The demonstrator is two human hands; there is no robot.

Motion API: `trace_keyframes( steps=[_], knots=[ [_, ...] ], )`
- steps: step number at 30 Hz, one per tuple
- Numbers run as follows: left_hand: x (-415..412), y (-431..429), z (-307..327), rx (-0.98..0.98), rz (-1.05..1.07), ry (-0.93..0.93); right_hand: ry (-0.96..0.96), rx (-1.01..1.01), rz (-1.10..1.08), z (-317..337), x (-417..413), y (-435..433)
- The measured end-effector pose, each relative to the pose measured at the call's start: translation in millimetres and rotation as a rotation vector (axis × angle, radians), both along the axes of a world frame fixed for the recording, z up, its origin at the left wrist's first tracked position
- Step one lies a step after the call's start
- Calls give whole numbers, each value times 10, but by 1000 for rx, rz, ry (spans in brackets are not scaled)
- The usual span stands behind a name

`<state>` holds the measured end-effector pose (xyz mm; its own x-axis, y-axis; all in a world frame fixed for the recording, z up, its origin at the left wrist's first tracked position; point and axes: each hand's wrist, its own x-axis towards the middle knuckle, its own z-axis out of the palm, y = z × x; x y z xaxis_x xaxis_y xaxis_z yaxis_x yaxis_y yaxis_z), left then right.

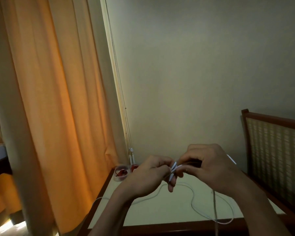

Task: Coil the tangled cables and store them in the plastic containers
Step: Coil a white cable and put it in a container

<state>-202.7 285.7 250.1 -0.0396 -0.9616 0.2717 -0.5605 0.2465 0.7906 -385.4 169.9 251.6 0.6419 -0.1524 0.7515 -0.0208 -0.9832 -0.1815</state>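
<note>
Both hands are raised above the table and meet around a small bundle of white cable loops [173,168]. My left hand [148,176] pinches the loops from the left. My right hand [209,167] grips the same bundle from the right, fingers curled over it. The rest of the white cable [192,200] trails in loose curves over the pale table top and hangs over its front edge. A clear round plastic container [121,172] with something red inside stands at the table's far left corner.
The table [143,217] has a dark wooden rim. An orange curtain [58,99] hangs at the left, blind cords [126,130] run down the wall corner, and a wooden chair back with a woven panel [276,150] stands at the right.
</note>
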Motion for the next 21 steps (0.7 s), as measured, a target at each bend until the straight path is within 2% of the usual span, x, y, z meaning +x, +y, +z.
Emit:
trace_keyframes(
  steps=[4, 8, 12, 16, 21],
  knots=[
    [-17, 2, -38, 11, -46, 49, -28, 17, -11, -16, -6, -41],
    [32, 41, -87, 59, -141, 153, -146, 53, 9, 58, 6, -84],
    [62, 82, -145, 52, -242, 317, -216, 282, 69, 23, 169, -119],
    [88, 24, -207, -5, -265, 495, -158, 553, 118, -163, 344, -225],
    [14, -101, -269, -157, -252, 802, -86, 757, 129, -461, 490, -248]
  ],
)
